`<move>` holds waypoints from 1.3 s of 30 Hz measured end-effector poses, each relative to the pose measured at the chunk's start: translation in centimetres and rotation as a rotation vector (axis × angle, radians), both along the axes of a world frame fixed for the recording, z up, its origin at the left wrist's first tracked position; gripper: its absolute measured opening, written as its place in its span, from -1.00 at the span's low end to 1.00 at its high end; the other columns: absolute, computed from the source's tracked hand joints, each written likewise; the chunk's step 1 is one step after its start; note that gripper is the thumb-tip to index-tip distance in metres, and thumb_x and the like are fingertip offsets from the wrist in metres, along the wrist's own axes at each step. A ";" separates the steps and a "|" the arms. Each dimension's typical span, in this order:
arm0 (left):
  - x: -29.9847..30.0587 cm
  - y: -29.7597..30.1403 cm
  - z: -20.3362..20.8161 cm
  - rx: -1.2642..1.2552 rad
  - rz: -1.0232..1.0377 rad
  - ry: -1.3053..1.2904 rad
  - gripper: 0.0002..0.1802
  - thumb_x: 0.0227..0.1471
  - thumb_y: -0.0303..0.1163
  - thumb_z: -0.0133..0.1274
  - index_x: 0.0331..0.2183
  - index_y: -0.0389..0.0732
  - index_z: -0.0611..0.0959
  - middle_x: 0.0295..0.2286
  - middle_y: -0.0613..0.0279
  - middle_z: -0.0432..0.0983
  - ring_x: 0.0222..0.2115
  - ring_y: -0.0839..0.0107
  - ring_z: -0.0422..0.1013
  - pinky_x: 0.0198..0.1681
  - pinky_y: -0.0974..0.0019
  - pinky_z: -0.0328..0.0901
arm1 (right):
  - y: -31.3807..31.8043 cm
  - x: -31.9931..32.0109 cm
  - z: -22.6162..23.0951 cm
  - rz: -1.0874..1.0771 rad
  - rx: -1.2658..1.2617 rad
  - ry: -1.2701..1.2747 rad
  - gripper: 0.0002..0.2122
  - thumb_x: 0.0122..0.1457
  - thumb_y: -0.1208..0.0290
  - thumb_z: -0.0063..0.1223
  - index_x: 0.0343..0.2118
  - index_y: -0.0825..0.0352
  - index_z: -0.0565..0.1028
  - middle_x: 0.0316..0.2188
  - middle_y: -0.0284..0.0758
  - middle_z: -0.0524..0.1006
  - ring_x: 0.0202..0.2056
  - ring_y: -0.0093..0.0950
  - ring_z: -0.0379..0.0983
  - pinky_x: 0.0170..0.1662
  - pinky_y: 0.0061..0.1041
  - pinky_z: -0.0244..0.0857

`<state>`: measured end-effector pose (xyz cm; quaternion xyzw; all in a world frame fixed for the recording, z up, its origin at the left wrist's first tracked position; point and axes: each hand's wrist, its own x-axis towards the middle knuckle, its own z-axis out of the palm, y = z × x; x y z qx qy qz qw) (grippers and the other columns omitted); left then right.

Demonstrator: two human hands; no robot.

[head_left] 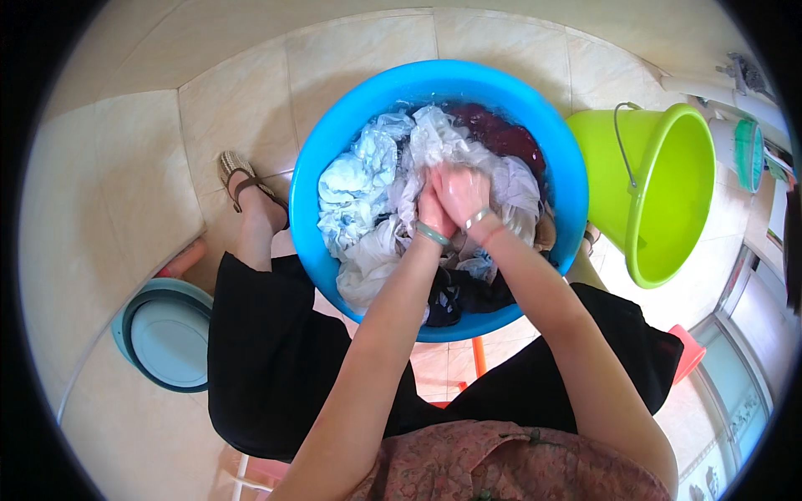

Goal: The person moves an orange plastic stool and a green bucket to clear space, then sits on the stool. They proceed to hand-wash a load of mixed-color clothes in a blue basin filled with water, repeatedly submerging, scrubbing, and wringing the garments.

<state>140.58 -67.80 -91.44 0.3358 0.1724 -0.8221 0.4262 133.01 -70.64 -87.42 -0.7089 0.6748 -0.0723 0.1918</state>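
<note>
In the middle of a large blue basin (311,234), both my hands are closed on a wet white garment (436,138). My right hand (462,192) lies over the cloth, its fingers curled in. Pressed against it from the left is my left hand (433,210), whose fingers are partly hidden. Pale blue cloth (361,175) is bunched along the basin's left side. Dark red cloth (505,138) sits in the water at the far right, and black cloth (472,294) lies at the near side, under my wrists.
A lime-green bucket (601,163) with a wire handle leans on its side, right of the basin. Grey-blue nested basins (171,338) stand by the left wall. My sandalled foot (255,196) is left of the basin. A pink plastic thing (687,354) shows beside my right knee.
</note>
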 end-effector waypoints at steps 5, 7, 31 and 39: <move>-0.9 -0.3 -0.2 -0.014 0.092 0.091 -0.45 0.21 0.03 -0.32 0.07 -0.12 0.34 0.02 0.21 0.35 0.01 0.27 0.29 0.08 0.17 0.17 | -8.4 0.0 -3.2 -0.027 0.516 0.112 -0.83 0.03 0.36 -0.03 -0.34 0.18 0.57 -0.37 -0.26 0.56 -0.30 -0.23 0.53 -0.32 -0.26 0.41; -1.0 -0.6 0.2 -0.026 0.044 0.096 -0.44 0.22 0.03 -0.34 0.09 -0.12 0.30 0.02 0.21 0.35 0.02 0.26 0.28 0.07 0.12 0.17 | -8.9 -1.4 -5.2 0.018 0.475 0.057 -0.79 0.02 0.36 -0.02 -0.26 0.21 0.52 -0.28 -0.22 0.53 -0.23 -0.22 0.51 -0.27 -0.25 0.41; -1.5 -1.2 0.2 0.040 0.076 0.005 -0.38 0.21 0.04 -0.40 0.13 -0.18 0.25 0.08 0.11 0.26 0.11 0.17 0.18 0.18 0.11 0.05 | -8.5 -1.1 -5.3 0.123 0.481 0.118 -0.80 0.05 0.29 -0.02 -0.34 0.22 0.58 -0.34 -0.18 0.57 -0.37 -0.27 0.53 -0.37 -0.26 0.38; 1.5 0.5 -3.9 -0.384 0.137 0.446 -0.37 0.16 0.13 -0.28 0.04 -0.16 0.39 0.00 0.18 0.36 -0.03 0.24 0.32 0.07 0.19 0.18 | 0.2 1.6 2.0 -0.029 -0.044 -0.038 -0.70 0.18 0.14 -0.16 -0.52 0.26 0.41 -0.65 -0.16 0.50 -0.59 -0.15 0.48 -0.55 -0.15 0.34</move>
